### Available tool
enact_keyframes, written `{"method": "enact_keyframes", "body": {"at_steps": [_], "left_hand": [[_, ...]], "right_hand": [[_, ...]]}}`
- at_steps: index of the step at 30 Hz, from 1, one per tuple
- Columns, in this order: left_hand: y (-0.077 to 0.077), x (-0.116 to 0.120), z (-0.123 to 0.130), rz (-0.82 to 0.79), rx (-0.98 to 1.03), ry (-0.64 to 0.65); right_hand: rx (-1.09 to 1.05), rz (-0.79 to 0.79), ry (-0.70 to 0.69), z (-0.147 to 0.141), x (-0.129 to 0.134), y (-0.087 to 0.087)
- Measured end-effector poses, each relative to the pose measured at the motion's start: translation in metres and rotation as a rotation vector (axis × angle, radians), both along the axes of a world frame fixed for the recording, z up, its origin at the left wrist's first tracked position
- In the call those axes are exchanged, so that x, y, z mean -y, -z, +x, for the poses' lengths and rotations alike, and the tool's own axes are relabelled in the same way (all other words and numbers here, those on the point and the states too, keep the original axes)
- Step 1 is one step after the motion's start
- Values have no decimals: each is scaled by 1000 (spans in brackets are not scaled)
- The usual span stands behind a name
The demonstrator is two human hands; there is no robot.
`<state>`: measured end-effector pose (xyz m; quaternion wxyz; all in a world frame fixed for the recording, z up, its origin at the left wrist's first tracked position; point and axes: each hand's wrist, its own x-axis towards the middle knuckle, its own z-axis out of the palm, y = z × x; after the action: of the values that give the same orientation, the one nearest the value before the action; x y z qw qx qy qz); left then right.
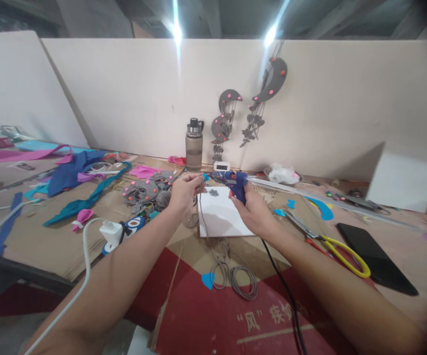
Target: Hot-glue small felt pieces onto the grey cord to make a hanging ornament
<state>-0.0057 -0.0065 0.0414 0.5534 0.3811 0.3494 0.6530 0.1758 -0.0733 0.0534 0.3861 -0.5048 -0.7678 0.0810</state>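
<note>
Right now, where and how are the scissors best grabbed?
I'd take the scissors by the yellow handle loop, from above at its near right end. That loop lies exposed beside the phone, toward the person, while the blades point away. The right forearm partly hides the red handle, so avoid that side.

Tinted btl [194,148] nr wht wall [124,93], sm. digital display [221,166] beside; blk phone [376,259] on R, wht plug [110,232] on L
</note>
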Motion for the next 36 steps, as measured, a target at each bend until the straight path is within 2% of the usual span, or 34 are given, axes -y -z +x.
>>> {"method": "enact_keyframes", "body": {"at_steps": [22,26,29,31,34,36], "left_hand": [[1,-3,-3,27,40,-3],[1,-3,-3,14,10,-16],[2,-3,-3,32,-86,-44],[3,-2,-3,89,-196,-80],[4,0,-3,225,-429,-172],[5,3,-3,330,-601,-242]], "right_hand": [[0,-26,15,0,1,2],[-93,-34,-16,1,-1,2],[-269,-121,-32,7,-10,6],[-355,-235,38,14,-21,11],[-230,-458,229,27,-40,21],[-102,-583,288,35,-50,28]]}}
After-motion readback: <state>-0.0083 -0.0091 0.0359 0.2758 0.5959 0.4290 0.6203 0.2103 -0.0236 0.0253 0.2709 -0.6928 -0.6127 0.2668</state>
